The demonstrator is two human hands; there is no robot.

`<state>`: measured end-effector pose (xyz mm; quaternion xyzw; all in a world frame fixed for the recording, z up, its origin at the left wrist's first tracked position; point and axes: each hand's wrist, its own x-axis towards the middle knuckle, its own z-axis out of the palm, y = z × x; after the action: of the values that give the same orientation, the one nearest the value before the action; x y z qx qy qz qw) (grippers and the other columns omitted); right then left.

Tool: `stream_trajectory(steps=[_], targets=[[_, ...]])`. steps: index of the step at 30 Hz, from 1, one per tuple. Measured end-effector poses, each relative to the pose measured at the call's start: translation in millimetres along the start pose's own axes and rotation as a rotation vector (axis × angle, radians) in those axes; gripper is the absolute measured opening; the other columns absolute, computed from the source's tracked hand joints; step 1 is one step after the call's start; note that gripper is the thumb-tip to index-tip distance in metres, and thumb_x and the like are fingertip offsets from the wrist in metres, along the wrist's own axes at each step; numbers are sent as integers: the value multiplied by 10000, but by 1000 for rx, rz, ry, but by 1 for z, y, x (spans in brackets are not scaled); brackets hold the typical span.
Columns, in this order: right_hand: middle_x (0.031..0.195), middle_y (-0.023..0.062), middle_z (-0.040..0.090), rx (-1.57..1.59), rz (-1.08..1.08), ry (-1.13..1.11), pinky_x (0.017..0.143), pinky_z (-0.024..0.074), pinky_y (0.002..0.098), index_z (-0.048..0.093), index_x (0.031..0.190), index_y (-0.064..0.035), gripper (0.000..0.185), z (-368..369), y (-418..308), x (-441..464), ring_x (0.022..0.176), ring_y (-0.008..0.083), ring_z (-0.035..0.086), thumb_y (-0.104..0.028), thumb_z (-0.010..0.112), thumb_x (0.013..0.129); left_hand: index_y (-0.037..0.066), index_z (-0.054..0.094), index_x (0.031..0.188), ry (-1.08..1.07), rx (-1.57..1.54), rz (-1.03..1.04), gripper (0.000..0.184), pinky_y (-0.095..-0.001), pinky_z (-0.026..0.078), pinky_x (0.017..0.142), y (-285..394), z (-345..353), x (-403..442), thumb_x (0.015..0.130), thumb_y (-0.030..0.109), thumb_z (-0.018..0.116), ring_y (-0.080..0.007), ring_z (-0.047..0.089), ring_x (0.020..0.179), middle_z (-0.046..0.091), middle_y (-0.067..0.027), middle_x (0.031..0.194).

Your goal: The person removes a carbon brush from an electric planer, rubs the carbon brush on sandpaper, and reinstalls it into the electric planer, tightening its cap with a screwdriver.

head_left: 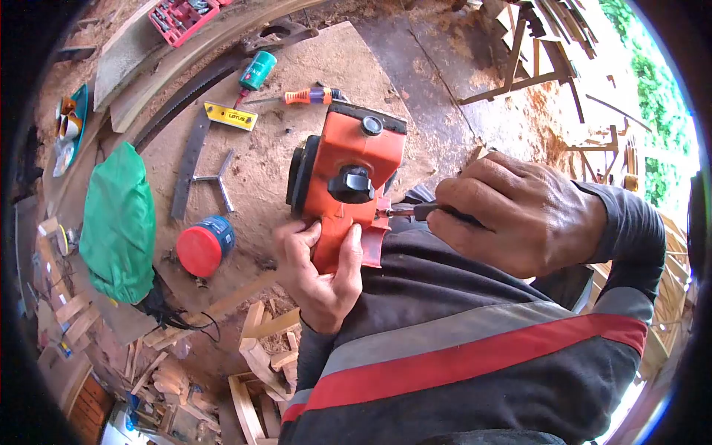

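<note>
An orange power tool (363, 144) with a black knob on its side is held up close to the dark shirt. My left hand (322, 271) grips its lower end between thumb and fingers. In my right hand (523, 211) is a screwdriver (424, 212) with a dark handle, fingers wrapped round it. The screwdriver's tip touches or lies very near a small screw beside a reddish flap (374, 248) at the tool's lower edge. Whether the tip sits in the screw is too small to tell.
On the worktable (259, 167) lie a try square (231, 116), a green bottle (258, 70), an orange-purple screwdriver (308, 96), a three-armed wrench (219, 179), a red-lidded jar (204, 248) and a green bag (117, 222). A handsaw (200, 93) and red case (178, 21) are farther back.
</note>
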<state>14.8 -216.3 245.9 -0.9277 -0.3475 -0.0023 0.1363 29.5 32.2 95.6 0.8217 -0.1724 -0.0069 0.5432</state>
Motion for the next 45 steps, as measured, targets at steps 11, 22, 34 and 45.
stream_trajectory(steps=[11,22,34,45], targets=[[944,100,560,-1,44,-72,682,532,328,647,969,-12,278,1,3,-2,807,215,591,-160,656,734,-2,549,993,-4,-31,-5,338,-316,473,729,1,1,4,812,70,825,-196,569,862,553,-117,988],[918,89,578,15,-124,-52,642,521,324,656,988,11,325,8,6,1,763,199,614,-170,712,724,-26,568,987,-14,-47,-99,360,-406,477,779,6,3,3,788,97,841,-314,592,869,568,-166,986],[858,86,584,-166,-42,-233,535,525,280,591,1011,-47,261,-11,3,14,717,196,642,-247,643,851,-30,573,960,24,42,57,337,-386,481,742,10,4,10,795,101,836,-282,589,815,569,-147,941],[934,121,612,14,-24,-220,560,561,400,576,970,-60,213,-13,14,26,712,280,690,-244,638,883,-28,567,958,11,-48,9,336,-375,474,733,5,6,2,812,117,833,-251,570,816,556,-121,934]])
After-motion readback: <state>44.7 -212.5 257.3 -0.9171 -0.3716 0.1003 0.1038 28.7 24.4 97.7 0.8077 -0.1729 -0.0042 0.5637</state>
